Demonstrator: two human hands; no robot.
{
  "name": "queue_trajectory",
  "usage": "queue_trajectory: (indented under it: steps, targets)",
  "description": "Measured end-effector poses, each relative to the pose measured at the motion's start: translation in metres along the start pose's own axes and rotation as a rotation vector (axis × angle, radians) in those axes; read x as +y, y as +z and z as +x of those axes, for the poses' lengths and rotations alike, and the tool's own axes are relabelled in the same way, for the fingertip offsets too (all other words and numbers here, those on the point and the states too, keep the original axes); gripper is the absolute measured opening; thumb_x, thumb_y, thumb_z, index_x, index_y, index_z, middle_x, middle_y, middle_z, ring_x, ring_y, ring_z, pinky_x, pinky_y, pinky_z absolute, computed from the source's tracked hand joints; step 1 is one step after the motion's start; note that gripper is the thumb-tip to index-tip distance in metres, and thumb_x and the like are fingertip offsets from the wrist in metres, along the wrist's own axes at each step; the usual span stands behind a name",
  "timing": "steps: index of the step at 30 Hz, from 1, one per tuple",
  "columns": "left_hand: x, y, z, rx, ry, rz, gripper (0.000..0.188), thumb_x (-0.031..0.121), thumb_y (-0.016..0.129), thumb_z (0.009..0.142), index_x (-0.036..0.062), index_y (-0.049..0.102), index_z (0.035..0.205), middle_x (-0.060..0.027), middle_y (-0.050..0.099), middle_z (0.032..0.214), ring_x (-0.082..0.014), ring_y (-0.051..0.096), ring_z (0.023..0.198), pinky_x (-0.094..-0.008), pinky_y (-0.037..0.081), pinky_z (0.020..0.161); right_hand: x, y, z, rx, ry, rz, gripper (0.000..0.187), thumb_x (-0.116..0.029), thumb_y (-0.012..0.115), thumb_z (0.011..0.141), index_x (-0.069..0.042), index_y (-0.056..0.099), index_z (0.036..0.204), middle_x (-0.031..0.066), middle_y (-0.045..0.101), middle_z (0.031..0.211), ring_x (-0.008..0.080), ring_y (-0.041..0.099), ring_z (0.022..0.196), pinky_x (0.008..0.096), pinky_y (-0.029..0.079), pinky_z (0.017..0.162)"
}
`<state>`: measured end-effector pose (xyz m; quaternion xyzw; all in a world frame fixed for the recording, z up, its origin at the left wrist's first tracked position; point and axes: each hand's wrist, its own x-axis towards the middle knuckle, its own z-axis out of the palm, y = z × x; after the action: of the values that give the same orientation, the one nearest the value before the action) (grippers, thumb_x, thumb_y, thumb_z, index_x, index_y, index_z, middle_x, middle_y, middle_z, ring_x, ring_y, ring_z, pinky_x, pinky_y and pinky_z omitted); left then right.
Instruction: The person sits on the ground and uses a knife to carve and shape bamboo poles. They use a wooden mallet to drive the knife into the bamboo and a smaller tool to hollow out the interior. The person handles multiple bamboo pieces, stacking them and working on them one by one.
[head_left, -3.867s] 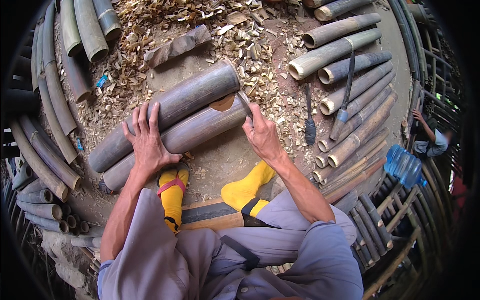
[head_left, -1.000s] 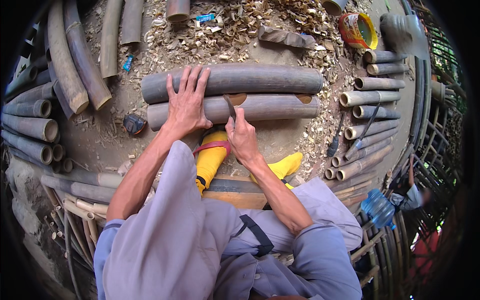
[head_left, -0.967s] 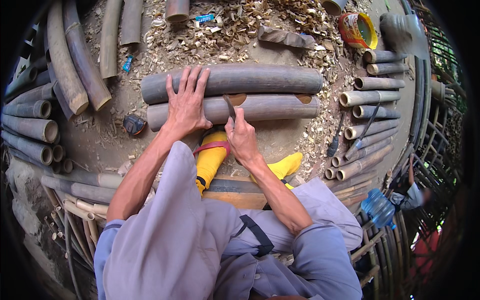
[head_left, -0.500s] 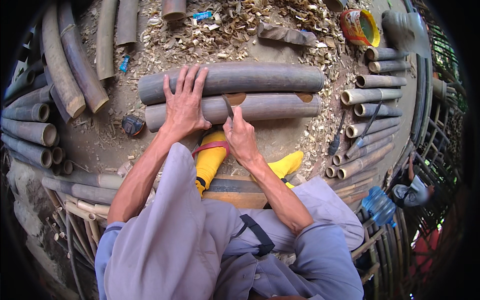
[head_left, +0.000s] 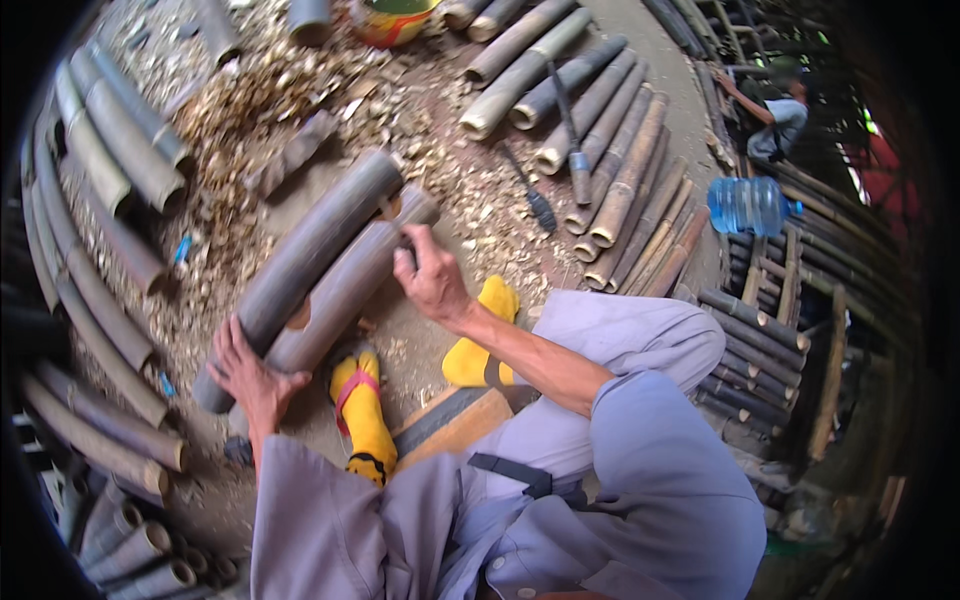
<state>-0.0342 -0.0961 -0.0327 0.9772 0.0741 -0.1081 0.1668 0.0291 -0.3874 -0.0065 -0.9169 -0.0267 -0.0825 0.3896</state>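
Two dark bamboo tubes lie side by side on the ground, the far tube [head_left: 310, 250] and the near tube [head_left: 345, 285], both slanting up to the right. The near one has a cut-out notch toward each end. My left hand [head_left: 252, 372] rests across their lower-left part, fingers spread on the far tube and thumb by the near one. Close to the upper-right end of the near tube, my right hand [head_left: 437, 280] is closed with curled fingers. It held a knife half a second ago; the blade hardly shows now.
Bamboo shavings [head_left: 240, 140] cover the ground beyond, around a wood chunk [head_left: 292, 155]. Bamboo tubes [head_left: 575, 85] lie rowed at the right, with a blade tool [head_left: 572, 140] on them. A water jug [head_left: 748, 206] and another person [head_left: 782, 118] are farther right. Yellow-socked feet [head_left: 368, 425] are close by.
The view has swung to the right, so the tubes now appear slanted. My right hand has moved from the left notch toward the right end of the near tube. My left hand remains on both tubes.
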Motion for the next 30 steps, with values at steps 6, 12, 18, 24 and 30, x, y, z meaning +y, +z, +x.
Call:
queue_trajectory:
  steps: [6, 12, 18, 24, 30]
  targets:
    - [0.005, -0.007, -0.002, -0.014, -0.018, 0.010, 0.140, 0.031, 0.089, 0.028, 0.0135, 0.019, 0.148, -0.0097, 0.026, 0.149, -0.0296, 0.020, 0.141, -0.0560, 0.006, 0.114, 0.103, -0.050, 0.024, 0.016, 0.360, -0.257, 0.055, -0.014, 0.055, 0.080, 0.001, 0.039, 0.130, 0.0247, 0.057, 0.100, 0.0320, 0.059, 0.085, 0.0437, 0.052, 0.070]
    - [0.006, -0.015, 0.001, -0.047, -0.027, 0.028, 0.138, 0.030, 0.089, 0.030, 0.0125, 0.019, 0.148, -0.0108, 0.026, 0.150, -0.0305, 0.020, 0.141, -0.0532, 0.005, 0.115, 0.178, -0.041, 0.015, -0.040, 0.410, -0.557, 0.053, -0.028, 0.064, 0.082, -0.010, 0.049, 0.129, 0.0175, 0.057, 0.105, 0.0281, 0.053, 0.100, 0.0457, 0.045, 0.079]
    - [0.008, -0.009, 0.001, -0.059, -0.038, 0.027, 0.138, 0.029, 0.087, 0.030, 0.0124, 0.019, 0.148, -0.0106, 0.025, 0.150, -0.0310, 0.020, 0.141, -0.0532, 0.006, 0.115, 0.216, -0.091, 0.021, 0.053, 0.602, -0.789, 0.047, -0.025, 0.062, 0.080, -0.010, 0.053, 0.124, 0.0172, 0.054, 0.118, 0.0326, 0.047, 0.113, 0.0544, 0.035, 0.093]
    - [0.009, -0.007, -0.001, -0.039, -0.032, 0.030, 0.139, 0.031, 0.087, 0.029, 0.0127, 0.018, 0.148, -0.0109, 0.024, 0.151, -0.0316, 0.019, 0.142, -0.0543, 0.008, 0.114, 0.218, -0.124, 0.012, -0.219, 0.797, -0.696, 0.056, -0.017, 0.067, 0.077, -0.010, 0.048, 0.129, 0.0200, 0.053, 0.124, 0.0369, 0.047, 0.118, 0.0536, 0.040, 0.094]
    - [-0.001, 0.000, 0.001, -0.033, -0.006, 0.040, 0.145, 0.047, 0.089, 0.025, 0.0105, 0.020, 0.148, -0.0149, 0.026, 0.150, -0.0332, 0.022, 0.140, -0.0562, 0.013, 0.112, 0.215, -0.139, -0.013, -0.210, 0.878, -0.946, 0.052, -0.017, 0.060, 0.083, -0.009, 0.045, 0.132, 0.0208, 0.052, 0.127, 0.0409, 0.041, 0.124, 0.0582, 0.032, 0.101]
